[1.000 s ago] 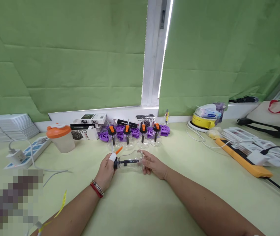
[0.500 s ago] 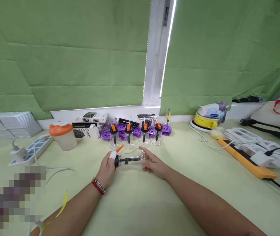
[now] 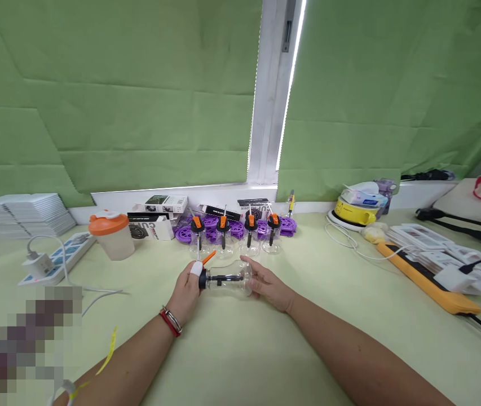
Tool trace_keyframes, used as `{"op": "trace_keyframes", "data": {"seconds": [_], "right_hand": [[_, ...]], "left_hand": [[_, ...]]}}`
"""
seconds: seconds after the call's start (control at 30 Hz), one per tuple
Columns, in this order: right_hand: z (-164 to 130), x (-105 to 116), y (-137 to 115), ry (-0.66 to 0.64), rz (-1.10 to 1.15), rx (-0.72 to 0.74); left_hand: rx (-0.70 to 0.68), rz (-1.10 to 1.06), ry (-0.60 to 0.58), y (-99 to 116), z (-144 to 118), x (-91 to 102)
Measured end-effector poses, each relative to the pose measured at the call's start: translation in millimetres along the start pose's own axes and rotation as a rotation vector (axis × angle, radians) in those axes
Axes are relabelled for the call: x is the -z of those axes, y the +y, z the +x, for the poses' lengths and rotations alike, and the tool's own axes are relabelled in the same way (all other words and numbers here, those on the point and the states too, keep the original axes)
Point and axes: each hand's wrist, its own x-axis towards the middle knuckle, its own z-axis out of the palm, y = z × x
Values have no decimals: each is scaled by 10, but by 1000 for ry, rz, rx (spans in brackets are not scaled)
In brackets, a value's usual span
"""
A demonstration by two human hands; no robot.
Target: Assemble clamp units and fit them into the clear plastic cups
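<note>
Evenly bright, glare through window gap (image 3: 295, 56), pixelation lower left

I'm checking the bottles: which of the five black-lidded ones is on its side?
The clear bottle held between the left hand, at its lid, and the right hand, at its base; the other four bottles stand upright in a row behind it.

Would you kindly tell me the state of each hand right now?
Left hand: closed, holding the clear bottle at its black cap.
Right hand: closed, holding the same bottle at its base end.
</note>
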Motion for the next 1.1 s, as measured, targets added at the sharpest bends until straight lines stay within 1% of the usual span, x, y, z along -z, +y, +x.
{"op": "trace_keyframes", "data": {"seconds": [0.07, 0.13, 0.3, 0.4, 0.57, 0.73, 0.8, 0.97, 1.1], "right_hand": [[22, 13, 44, 3, 2, -44], [25, 26, 47, -5, -7, -48], [-22, 35, -61, -24, -6, 45], [-22, 32, -67, -17, 11, 72], [19, 28, 0, -32, 109, 13], [28, 21, -13, -17, 49, -34], [17, 22, -25, -26, 40, -21], [-18, 26, -39, -13, 7, 86], [-7, 29, -22, -34, 31, 76]], "left_hand": [[-14, 9, -9, -11, 1, 1], [-7, 7, -2, -18, 5, 2], [31, -21, 27, -15, 23, 7], [37, -11, 27, -17, 29, 10], [49, -6, 27, -21, 19, 6], [56, -14, 24, -5, 2, -4], [57, -17, 29, 6, 2, -4], [60, -18, 42, 25, 12, 3], [45, -9, 31, 2, 13, 4]]}}
